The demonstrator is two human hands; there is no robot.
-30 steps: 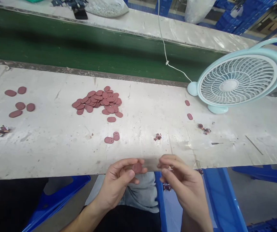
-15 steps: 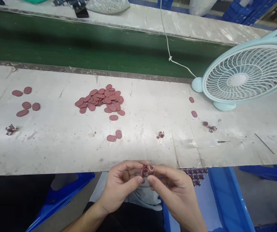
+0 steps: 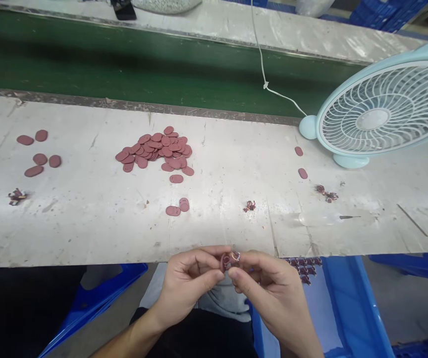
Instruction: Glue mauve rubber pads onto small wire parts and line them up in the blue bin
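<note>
Just past the table's front edge, my left hand [image 3: 191,281] pinches a small dark red oval plate [image 3: 223,261] between thumb and fingers, held on edge. My right hand [image 3: 269,286] grips a small dark red part with copper-coloured wire [image 3: 235,258] against it. The two pieces touch, though fingertips hide how they join. Beyond my hands lie a few loose oval plates [image 3: 172,211] and a large pile of the same plates [image 3: 156,149]. Nearer the right hand sits a small clump of wired parts [image 3: 250,206].
A pale blue fan [image 3: 373,119] stands at the right, its white cord [image 3: 264,59] running backward. Under the table's right side, a blue tray [image 3: 359,303] holds rows of dark red parts [image 3: 305,268]. A translucent bottle with a dark tip [image 3: 318,219] and a thin rod [image 3: 411,220] lie on the table.
The view has tilted and shifted slightly. Between my fingers the oval plate shows more edge-on, and the wired part sits a little differently; both hands stay in about the same place.
</note>
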